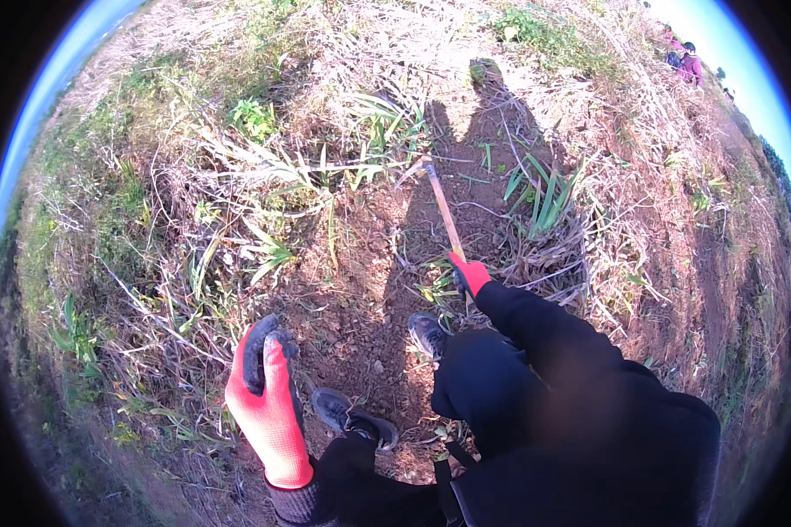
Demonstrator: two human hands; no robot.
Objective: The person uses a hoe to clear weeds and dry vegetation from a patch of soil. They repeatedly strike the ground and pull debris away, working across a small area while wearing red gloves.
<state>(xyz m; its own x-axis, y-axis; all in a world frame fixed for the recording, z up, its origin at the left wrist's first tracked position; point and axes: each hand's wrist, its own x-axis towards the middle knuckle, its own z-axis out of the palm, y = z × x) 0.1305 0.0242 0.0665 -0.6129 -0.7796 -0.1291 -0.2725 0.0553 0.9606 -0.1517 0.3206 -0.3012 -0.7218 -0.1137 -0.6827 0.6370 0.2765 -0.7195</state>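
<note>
My right hand (pixel 469 273), in a red glove with a dark palm, is closed round the wooden handle of a sickle-like hand tool (pixel 445 207). The tool's head points away from me, and its pale blade lies to the left, close to the soil and dry stalks. On the left, my left hand (pixel 268 395) in a matching glove is raised above the weeds, its fingers curled a little and apart from the thumb, with nothing seen in it. A clump of long green leaves (pixel 548 201) grows to the right of the tool.
My shoes (pixel 352 415) stand on bare reddish soil (pixel 362 316). Dry stalks and weeds (pixel 165 197) cover the slope on the left, and a leafy plant (pixel 269 253) lies nearer. Far off at the upper right are people, one in a purplish top (pixel 691 66).
</note>
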